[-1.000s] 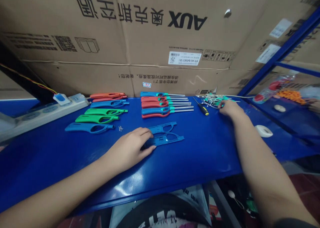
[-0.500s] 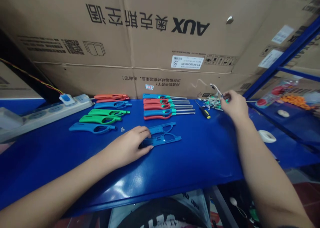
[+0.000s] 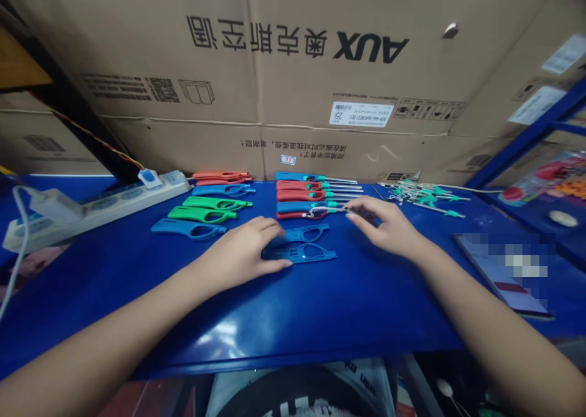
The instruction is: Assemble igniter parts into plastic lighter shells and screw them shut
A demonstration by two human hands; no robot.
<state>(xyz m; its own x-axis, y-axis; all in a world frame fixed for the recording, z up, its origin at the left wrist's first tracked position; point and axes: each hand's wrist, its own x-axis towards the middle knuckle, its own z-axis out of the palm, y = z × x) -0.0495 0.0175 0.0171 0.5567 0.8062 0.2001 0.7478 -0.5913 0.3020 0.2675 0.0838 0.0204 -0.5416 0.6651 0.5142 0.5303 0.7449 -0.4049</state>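
My left hand [image 3: 251, 249] curls over the left ends of two blue lighter casing halves [image 3: 314, 254], which lie side by side on the blue table. Its fingers and thumb grip their edges. Pinched in my right hand [image 3: 382, 221] is a thin lighter rod with a white wire [image 3: 326, 209], pointing left above the finished-looking lighters. Part of the rod is hidden by the fingers. Beyond the halves, several red and blue lighters with metal tubes [image 3: 304, 195] lie in a stack. A pile of metal lighter rods with green ends [image 3: 423, 196] spreads to the right.
Orange, blue and green lighter casings [image 3: 204, 204] lie in a row at the left. A power strip [image 3: 107, 203] with plugs and cables stands behind them. Cardboard [image 3: 293, 99] walls the back. A flat screen-like device [image 3: 503, 282] lies at the right, beside a blue metal frame [image 3: 517, 136].
My right hand has moved left from the pile, bringing the wired rod toward the casing halves. My left hand stays on the halves. The camera view has shifted slightly.
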